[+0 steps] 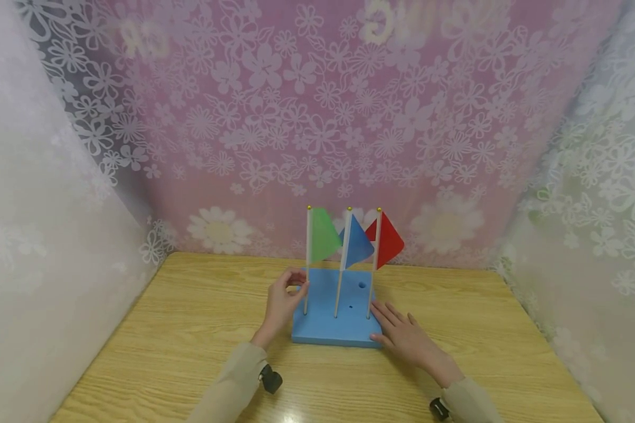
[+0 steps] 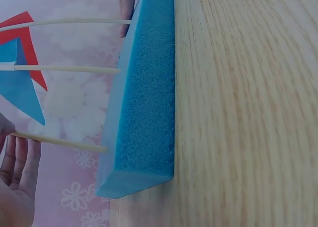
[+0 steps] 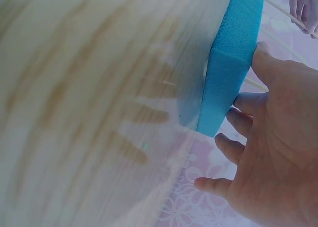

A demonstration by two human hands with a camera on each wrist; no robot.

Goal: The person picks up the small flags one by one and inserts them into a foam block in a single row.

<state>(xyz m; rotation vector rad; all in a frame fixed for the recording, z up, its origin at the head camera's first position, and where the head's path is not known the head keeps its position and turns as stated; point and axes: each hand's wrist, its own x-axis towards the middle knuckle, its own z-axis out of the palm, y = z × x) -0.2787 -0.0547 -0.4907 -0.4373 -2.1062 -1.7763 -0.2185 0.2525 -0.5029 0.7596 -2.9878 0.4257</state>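
A blue foam block point(image 1: 323, 335) lies flat on the table, three flags on thin wooden sticks standing upright along its front half. Leftmost is a green flag point(image 1: 323, 238), then a blue flag point(image 1: 357, 245), with a red flag point(image 1: 390, 241) on the right. My left hand point(image 1: 282, 302) pinches the green flag's stick point(image 2: 59, 140) between thumb and fingers, above the foam. On the opposite side, my right hand point(image 1: 404, 338) rests along the block's right edge, its fingers extended and the thumb near the front corner.
Behind the sticks, the block's top has a larger hole point(image 1: 362, 285) and a small hole point(image 1: 351, 306). The wooden table point(image 1: 190, 329) reaches a flowered pink curtain point(image 1: 317, 135) at the back. Pale flowered curtains hang on both sides. Dark wrist devices sit at both sleeves.
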